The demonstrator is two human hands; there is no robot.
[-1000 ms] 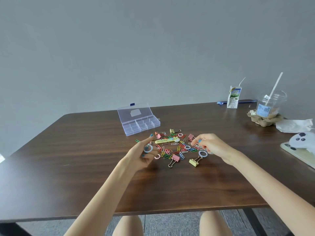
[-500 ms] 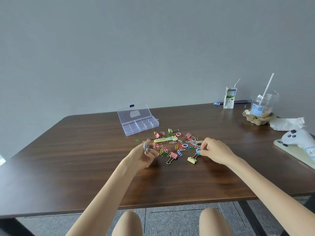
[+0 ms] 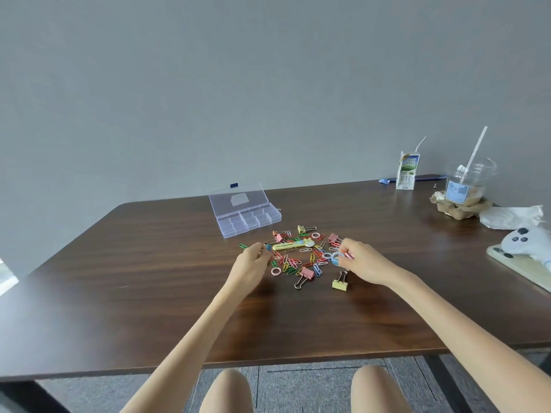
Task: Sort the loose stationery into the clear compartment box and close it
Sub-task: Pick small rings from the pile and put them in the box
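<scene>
You are picking from the clip pile (image 3: 298,259) between your hands: your right hand (image 3: 362,262) pinches a blue ring (image 3: 335,259), your left hand (image 3: 253,260) is curled, contents untellable, and next both must reach the open clear compartment box (image 3: 247,217) just beyond your left hand.

Right side of my view: a milk carton (image 3: 406,171) with a bent straw stands upright near the back edge of the dark wooden table (image 3: 119,278), and a flat blue item (image 3: 384,180) lies just beside it. Further right, a clear plastic cup (image 3: 465,186) with a white straw sits in a crumpled brown paper holder (image 3: 459,208), with a white napkin (image 3: 510,217) beside it. At the right edge I see a white controller-shaped object (image 3: 524,242) resting on a pale board (image 3: 518,266). Grey wall (image 3: 208,84) behind, grey carpet (image 3: 298,386) below.
</scene>
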